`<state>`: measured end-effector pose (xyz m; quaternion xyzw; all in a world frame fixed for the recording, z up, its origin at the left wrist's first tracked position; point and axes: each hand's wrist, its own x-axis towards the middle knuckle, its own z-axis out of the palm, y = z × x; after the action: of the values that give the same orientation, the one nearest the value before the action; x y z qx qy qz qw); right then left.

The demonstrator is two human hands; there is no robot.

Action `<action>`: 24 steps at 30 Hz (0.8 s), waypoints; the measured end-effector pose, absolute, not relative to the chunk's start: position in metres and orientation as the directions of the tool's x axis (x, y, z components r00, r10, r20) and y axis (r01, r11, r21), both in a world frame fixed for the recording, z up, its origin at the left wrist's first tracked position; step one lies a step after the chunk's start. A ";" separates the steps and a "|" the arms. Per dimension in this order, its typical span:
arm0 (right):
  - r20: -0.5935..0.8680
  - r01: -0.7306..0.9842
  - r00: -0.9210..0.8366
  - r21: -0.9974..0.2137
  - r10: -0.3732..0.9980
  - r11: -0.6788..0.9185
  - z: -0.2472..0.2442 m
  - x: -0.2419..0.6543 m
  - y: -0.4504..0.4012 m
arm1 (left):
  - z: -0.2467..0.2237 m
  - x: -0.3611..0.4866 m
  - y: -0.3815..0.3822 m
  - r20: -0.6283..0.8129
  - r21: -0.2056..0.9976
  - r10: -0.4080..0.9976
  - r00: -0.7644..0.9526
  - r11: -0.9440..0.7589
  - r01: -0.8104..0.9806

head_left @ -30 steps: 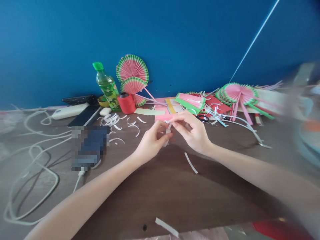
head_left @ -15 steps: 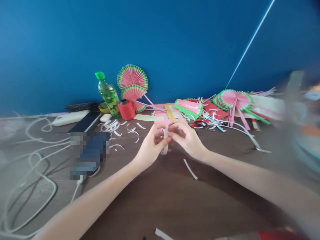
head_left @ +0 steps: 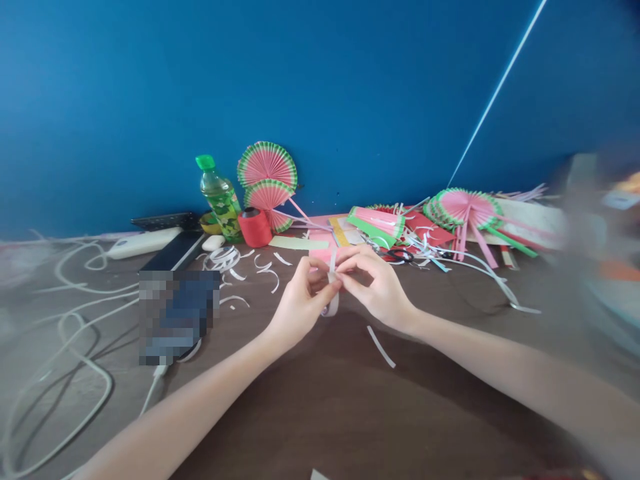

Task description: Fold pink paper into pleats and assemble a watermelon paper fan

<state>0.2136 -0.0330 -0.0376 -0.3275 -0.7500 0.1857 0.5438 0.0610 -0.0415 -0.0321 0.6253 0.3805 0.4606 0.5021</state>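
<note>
Between my hands is a roll of white tape (head_left: 331, 307), seen nearly edge-on above the middle of the table. My left hand (head_left: 303, 300) is closed around the roll from the left, its thumb pressed to the near face. From the right, my right hand (head_left: 373, 287) pinches with thumb and forefinger at the roll's edge, where a pale bit of tape shows. The fingertips meet there, and what exactly the right ones grip is partly hidden. Behind the hands lies pink paper (head_left: 323, 255), and nearer me is a loose white strip (head_left: 381, 347).
A green-capped bottle (head_left: 220, 203), a red thread spool (head_left: 255, 228) and pink-green pleated fans (head_left: 267, 165) stand by the blue wall. More fans (head_left: 465, 207), scissors (head_left: 400, 255) and paper scraps lie right. A pixelated phone (head_left: 183, 317) and white cables (head_left: 107, 373) lie left.
The right fingertips have come closer to the left thumb at the tape's edge. The whole view has shifted slightly, so the table things appear lower.
</note>
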 end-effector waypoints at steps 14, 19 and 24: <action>0.743 0.292 -0.182 -0.585 0.644 0.757 -0.038 0.211 -0.036 | -0.040 0.062 -0.047 0.301 0.938 0.937 0.176 -0.325 0.125; 0.724 0.290 -0.168 -0.612 0.669 0.736 -0.039 0.211 -0.038 | -0.039 0.064 -0.051 0.316 0.935 0.936 0.156 -0.335 0.117; 0.688 0.257 -0.180 -0.657 0.703 0.709 -0.039 0.211 -0.038 | -0.037 0.064 -0.052 0.331 0.927 0.933 0.140 -0.350 0.136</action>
<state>0.2113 -0.0377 -0.0394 -0.3238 -0.7411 0.2019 0.5525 0.0644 -0.0521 -0.0371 0.6453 0.4140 0.5084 0.3921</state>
